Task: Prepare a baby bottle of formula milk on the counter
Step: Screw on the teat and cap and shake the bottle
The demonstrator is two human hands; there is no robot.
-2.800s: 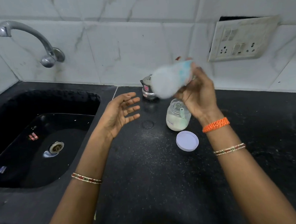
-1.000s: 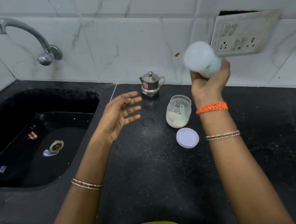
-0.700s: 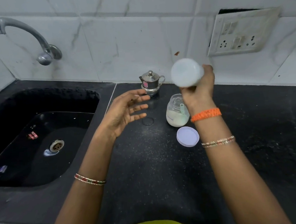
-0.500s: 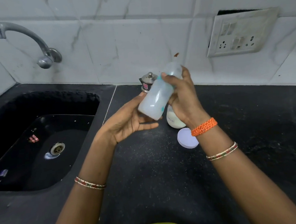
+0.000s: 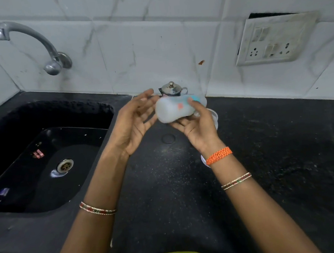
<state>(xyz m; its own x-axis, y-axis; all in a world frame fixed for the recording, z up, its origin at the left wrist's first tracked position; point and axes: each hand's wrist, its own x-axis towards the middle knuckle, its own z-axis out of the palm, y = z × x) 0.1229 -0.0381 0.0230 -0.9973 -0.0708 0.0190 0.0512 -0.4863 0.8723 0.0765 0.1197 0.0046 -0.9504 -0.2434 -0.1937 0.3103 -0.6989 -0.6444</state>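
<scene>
My right hand [image 5: 197, 127] holds the baby bottle [image 5: 176, 110] on its side above the black counter [image 5: 273, 158], thumb over its teal collar end. The bottle is cloudy white with milk and blurred by motion. My left hand [image 5: 135, 121] is open with its palm facing the bottle's base, just left of it and apart from it. The formula jar [image 5: 215, 117] stands behind my right hand, mostly hidden. Its white lid [image 5: 204, 160] lies on the counter, peeking out beside my right wrist.
A small steel pot with a lid [image 5: 172, 89] stands at the back wall behind the bottle. A black sink [image 5: 45, 154] with a drain fills the left, a tap [image 5: 32, 45] above it. A switch and socket plate [image 5: 274, 39] is on the tiled wall at right.
My right hand swung the bottle down from high near the socket plate to the middle. It tapped my left palm, and now lies sideways, just off that palm.
</scene>
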